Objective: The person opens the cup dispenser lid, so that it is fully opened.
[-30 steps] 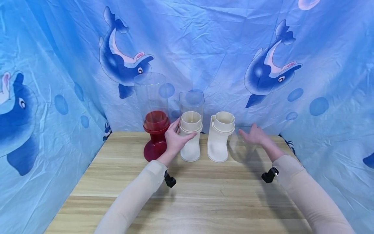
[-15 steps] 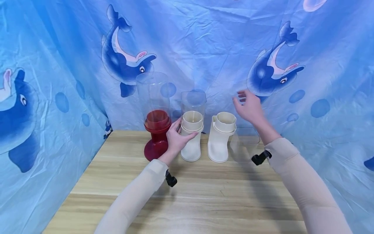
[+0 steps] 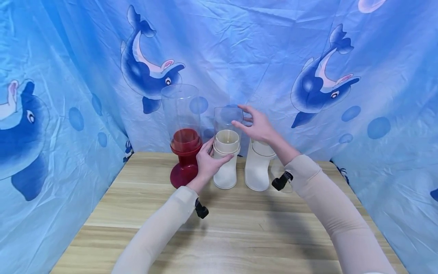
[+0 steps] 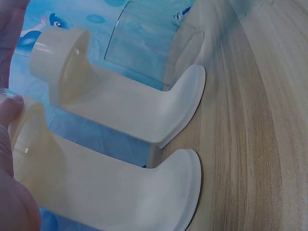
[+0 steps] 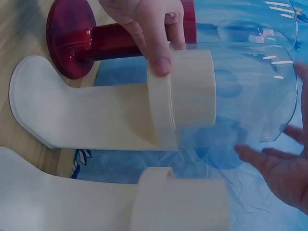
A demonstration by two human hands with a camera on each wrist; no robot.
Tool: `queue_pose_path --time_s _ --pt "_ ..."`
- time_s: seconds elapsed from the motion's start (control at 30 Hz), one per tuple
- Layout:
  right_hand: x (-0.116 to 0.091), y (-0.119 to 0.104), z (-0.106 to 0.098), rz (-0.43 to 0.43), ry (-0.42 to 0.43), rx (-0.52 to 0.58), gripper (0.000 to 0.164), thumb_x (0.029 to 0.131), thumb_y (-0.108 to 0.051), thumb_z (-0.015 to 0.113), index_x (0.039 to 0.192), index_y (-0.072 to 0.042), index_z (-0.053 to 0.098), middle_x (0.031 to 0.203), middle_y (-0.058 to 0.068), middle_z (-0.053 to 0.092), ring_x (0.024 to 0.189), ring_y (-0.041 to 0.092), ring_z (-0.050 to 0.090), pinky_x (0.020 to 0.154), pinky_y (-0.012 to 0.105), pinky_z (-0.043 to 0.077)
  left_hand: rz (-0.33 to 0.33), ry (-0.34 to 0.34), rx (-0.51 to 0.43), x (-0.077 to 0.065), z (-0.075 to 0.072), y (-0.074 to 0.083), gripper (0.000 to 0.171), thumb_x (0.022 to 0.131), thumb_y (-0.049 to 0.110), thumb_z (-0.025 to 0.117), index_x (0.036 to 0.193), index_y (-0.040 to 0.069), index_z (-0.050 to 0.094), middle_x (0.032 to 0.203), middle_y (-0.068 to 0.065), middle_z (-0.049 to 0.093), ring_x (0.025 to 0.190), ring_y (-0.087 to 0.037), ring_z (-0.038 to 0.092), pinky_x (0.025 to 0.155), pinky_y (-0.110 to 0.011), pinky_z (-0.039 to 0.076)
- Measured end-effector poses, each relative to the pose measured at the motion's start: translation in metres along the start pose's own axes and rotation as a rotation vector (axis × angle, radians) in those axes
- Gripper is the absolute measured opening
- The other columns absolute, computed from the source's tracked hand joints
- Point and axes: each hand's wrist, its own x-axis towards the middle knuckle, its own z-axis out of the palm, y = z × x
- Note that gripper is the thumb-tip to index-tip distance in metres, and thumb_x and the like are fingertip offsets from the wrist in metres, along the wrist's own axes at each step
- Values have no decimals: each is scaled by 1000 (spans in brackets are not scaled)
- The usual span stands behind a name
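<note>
My left hand (image 3: 209, 163) grips the collar of the middle cream boot-shaped stand (image 3: 224, 175), thumb at the front and fingers round its left side. A clear container (image 3: 220, 118) sits upright over that stand's round top. At the container's upper right is my right hand (image 3: 259, 125), fingers spread and thumb apart. The right wrist view shows the right hand's thumb and fingers (image 5: 248, 155) close beside the container's rim. A second cream stand (image 3: 256, 173) stands to the right, its top partly hidden behind the right hand and forearm.
To the left stands a dark red stand (image 3: 184, 176) with a tall clear cylinder (image 3: 180, 101) over it. Another clear container (image 4: 139, 43) stands on the wooden table (image 3: 219, 236) beside the right cream stand, largely hidden by the right sleeve in the head view. A dolphin-print curtain (image 3: 212, 45) hangs behind.
The right hand has left the loose clear container at the right, risen, and moved left to the container on the middle stand. The left hand has kept its hold on the collar.
</note>
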Motion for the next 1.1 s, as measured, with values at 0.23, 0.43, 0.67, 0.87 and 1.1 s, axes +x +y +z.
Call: queue_pose_path --time_s 0.23,0.43,0.67,0.87,1.1 --pt "-2 4 11 -47 -55 60 100 90 -33 87 168 -10 28 174 12 32 144 51 53 110 51 57 -19 -15 31 -1 0 3 96 69 28 102 151 2 58 151 -17 62 141 -29 60 113 -38 54" --pt "-4 8 10 -48 -22 95 100 86 -32 91 166 -12 33 173 11 35 143 51 54 108 52 58 -13 -28 24 -1 0 7 94 69 28 102 149 4 60 149 -15 64 139 -28 61 112 -37 55" --pt "-12 5 5 -54 15 73 99 84 -33 92 165 -15 38 167 18 42 138 51 58 103 51 62 6 -38 36 -4 -3 15 92 68 30 103 148 8 63 146 -14 66 136 -27 63 111 -37 57" --pt "-18 2 4 -77 55 69 97 81 -33 95 162 -14 44 163 19 48 133 49 63 98 48 64 41 -21 45 -9 -8 20 91 65 31 105 145 11 67 141 -11 71 130 -25 69 106 -35 59" --pt "-32 -8 2 -83 111 85 94 75 -31 98 156 -17 52 158 14 54 129 46 66 92 45 66 86 -25 15 -16 -16 27 93 63 29 106 144 9 66 137 -8 72 128 -22 70 105 -31 59"
